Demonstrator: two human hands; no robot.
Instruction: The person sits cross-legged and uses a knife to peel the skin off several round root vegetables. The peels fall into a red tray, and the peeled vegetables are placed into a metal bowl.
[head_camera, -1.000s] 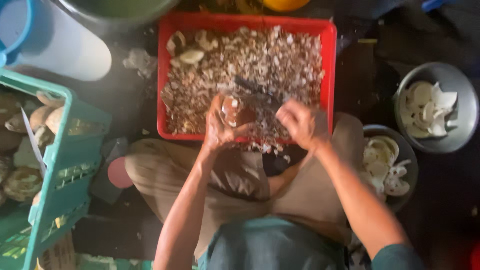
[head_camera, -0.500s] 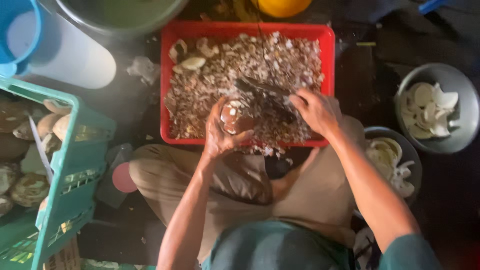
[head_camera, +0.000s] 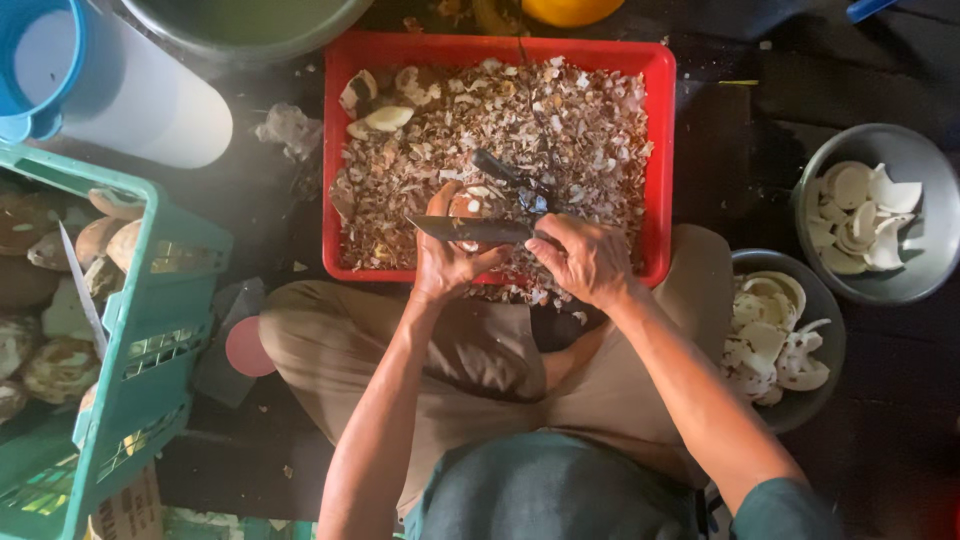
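Fingers of my left hand (head_camera: 447, 262) curl around a small brown-and-white piece of coconut (head_camera: 466, 207), gripping it from below with the thumb up along its left side. Fingers of my right hand (head_camera: 583, 258) are wrapped tight round the handle of a dark, flat-bladed knife (head_camera: 470, 230); the blade lies level and points left, its flat crossing the coconut piece and touching it just above my left palm.

Both hands hover over the near edge of a red rectangular plastic tray (head_camera: 662, 150), which is heaped with pale brown shell shavings (head_camera: 560, 130). A second dark tool (head_camera: 505, 172) lies on the shavings just beyond my knuckles, and two larger white coconut chunks (head_camera: 385, 118) sit in the tray's far left corner.

My crossed legs in tan trousers (head_camera: 480, 350) lie beneath the tray's near edge. By my right knee stands a round grey metal bowl (head_camera: 835, 330) of white peeled pieces, with a second grey bowl (head_camera: 925, 280) of the same beyond it. Off to my left is a green plastic crate (head_camera: 150, 330) holding unpeeled brown coconut pieces, and past it a white cylinder (head_camera: 140, 95) with a blue rim.
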